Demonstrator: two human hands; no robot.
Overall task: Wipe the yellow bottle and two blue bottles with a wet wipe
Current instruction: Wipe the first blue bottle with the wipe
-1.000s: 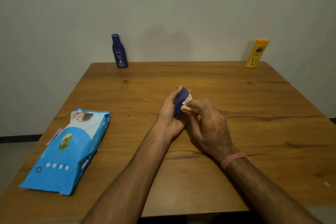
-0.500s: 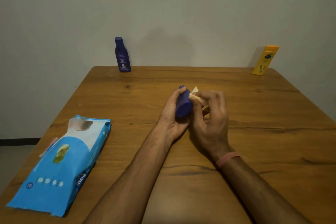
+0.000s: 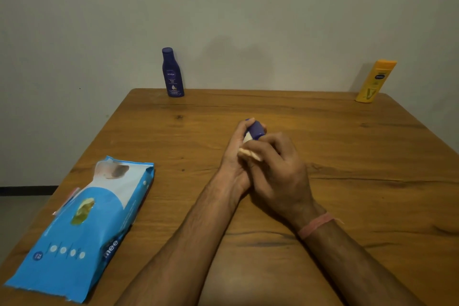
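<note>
— What's moved?

— Since half a second ago my right hand (image 3: pixel 278 169) has slid its wet wipe (image 3: pixel 248 153) down the small blue bottle (image 3: pixel 255 130).

— Grips, left to right?

— Left hand (image 3: pixel 236 154) curls round the bottle; right pinches the wipe against it. Its long axis points away, tilted up.

— Room?

— Wipes pack (image 3: pixel 82 221) sits by the table's (image 3: pixel 372 156) left edge; tall blue bottle (image 3: pixel 172 73) and yellow bottle (image 3: pixel 375 81) stand at the far edge, well apart.

- Small blue bottle (image 3: pixel 256 130): mid-bench, mostly hidden, white wet wipe (image 3: pixel 248 150) against it.
- Tall blue bottle (image 3: pixel 172 73): upright, far edge.
- Yellow bottle (image 3: pixel 375 81): upright, far right corner.
</note>
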